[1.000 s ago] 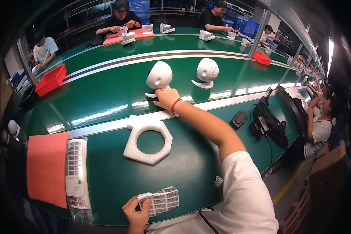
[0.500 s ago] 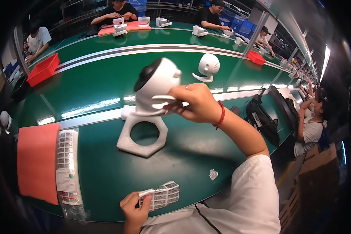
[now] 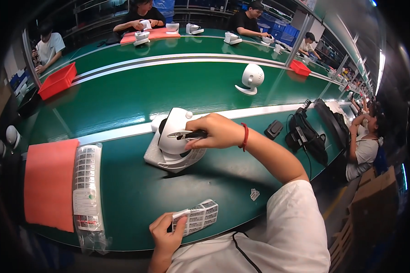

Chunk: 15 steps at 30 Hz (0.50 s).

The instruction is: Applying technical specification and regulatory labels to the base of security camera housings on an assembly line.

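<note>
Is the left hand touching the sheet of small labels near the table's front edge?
Touching. The head view shows the left hand with fingers curled over the near end of the label sheet, thumb on top, pinning it to the green table.

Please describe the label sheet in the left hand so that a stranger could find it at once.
On the green bench, look at the near edge, where the left hand pinches a small label sheet. Unlike the long label strip in clear wrap beside the orange mat, it is short and held.

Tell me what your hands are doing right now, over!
Right hand gripping round white device on its white holder, tweezers pinched too. Left hand holding label sheet. Nothing blocking, over.
</note>
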Each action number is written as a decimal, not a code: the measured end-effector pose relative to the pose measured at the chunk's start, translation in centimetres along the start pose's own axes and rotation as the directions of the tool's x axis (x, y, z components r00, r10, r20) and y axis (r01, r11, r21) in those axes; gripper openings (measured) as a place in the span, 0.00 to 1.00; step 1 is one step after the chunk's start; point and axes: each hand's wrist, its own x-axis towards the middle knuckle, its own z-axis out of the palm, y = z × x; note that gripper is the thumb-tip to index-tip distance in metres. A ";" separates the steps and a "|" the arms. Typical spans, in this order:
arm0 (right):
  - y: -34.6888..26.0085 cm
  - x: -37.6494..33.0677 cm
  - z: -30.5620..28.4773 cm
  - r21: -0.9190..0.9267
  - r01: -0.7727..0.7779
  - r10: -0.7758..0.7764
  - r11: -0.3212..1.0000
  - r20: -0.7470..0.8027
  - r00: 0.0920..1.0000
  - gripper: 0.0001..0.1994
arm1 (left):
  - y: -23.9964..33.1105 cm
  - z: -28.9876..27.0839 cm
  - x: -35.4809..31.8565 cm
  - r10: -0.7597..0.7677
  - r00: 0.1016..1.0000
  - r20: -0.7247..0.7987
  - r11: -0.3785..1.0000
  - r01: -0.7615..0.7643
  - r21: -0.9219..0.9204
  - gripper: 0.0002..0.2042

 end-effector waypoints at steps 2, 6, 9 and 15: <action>-1.0 -1.0 0.6 -0.039 -0.042 0.034 0.998 -0.189 0.981 0.20 | 0.1 -0.1 0.1 -0.013 1.000 -0.012 0.999 0.012 -0.031 0.06; -4.9 -4.0 1.7 0.019 -0.020 0.027 1.000 -0.452 0.892 0.20 | 0.9 -0.6 0.8 -0.098 0.993 -0.062 0.989 0.091 -0.119 0.06; -7.5 -5.0 3.0 0.011 0.343 -0.319 0.939 -0.341 0.884 0.18 | 1.8 -0.7 1.9 -0.098 0.991 -0.092 0.990 0.088 -0.110 0.06; -8.8 -5.6 3.5 -0.012 0.384 -0.369 0.923 -0.301 0.879 0.13 | 3.9 0.2 3.4 0.025 0.994 -0.109 0.985 -0.043 -0.169 0.05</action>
